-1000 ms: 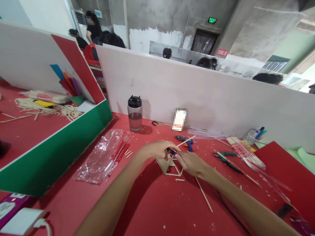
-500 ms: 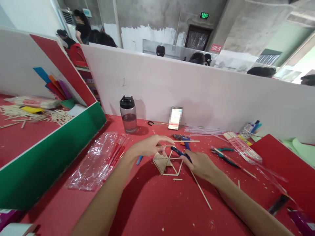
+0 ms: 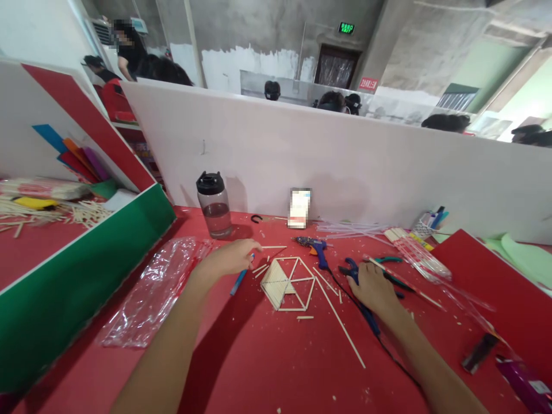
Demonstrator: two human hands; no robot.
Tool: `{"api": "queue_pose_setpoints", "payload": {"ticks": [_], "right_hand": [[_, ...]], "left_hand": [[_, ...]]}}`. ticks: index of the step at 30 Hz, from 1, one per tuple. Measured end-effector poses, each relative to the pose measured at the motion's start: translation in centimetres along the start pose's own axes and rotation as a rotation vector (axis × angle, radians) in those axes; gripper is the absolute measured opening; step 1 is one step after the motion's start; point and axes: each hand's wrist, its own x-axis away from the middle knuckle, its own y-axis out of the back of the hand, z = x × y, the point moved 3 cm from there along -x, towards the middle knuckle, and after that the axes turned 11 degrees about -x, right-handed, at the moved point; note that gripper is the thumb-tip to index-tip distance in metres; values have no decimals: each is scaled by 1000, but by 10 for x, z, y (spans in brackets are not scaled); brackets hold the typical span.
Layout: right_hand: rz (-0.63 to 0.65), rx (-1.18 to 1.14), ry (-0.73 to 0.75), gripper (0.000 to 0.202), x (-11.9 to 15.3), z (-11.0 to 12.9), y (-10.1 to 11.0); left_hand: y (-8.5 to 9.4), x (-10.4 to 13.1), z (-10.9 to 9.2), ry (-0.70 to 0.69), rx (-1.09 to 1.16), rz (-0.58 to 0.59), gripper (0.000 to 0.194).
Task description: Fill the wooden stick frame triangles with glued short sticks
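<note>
My left hand point(image 3: 233, 259) is closed on a thin wooden stick point(image 3: 275, 247) that points right from its fingertips. Its fingers are also by the upper end of a blue pen point(image 3: 238, 283); I cannot tell whether they grip it. My right hand point(image 3: 374, 283) is closed over dark blue pliers point(image 3: 351, 269), low over the table and right of the glue gun point(image 3: 318, 250). Between the hands sits a six-sided frame of glued sticks point(image 3: 307, 294), with spokes meeting in the middle. Its left section is covered with sticks laid side by side point(image 3: 274, 282).
A water bottle point(image 3: 214, 206) and a phone point(image 3: 299, 208) stand along the white partition point(image 3: 259, 149). Green-handled pliers point(image 3: 390, 260), a bundle of sticks point(image 3: 416, 253) and a pen holder point(image 3: 426, 224) are right. Clear plastic packaging point(image 3: 146, 293) lies left. Cut sticks surround the frame.
My right hand has moved right with the pliers, away from the frame. My left hand has drawn back left with the stick, towards the pen. The view has shifted slightly.
</note>
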Motion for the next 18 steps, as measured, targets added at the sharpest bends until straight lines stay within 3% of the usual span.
{"api": "queue_pose_setpoints", "payload": {"ticks": [8, 13, 18], "right_hand": [[-12, -11, 84, 39, -4, 12, 20], [-39, -203, 300, 37, 2, 51, 33], [-10, -400, 459, 34, 8, 92, 27]], "left_hand": [[-21, -13, 7, 60, -35, 145, 45], [-18, -9, -2, 42, -61, 196, 38], [-10, 0, -3, -4, -70, 193, 37]]}}
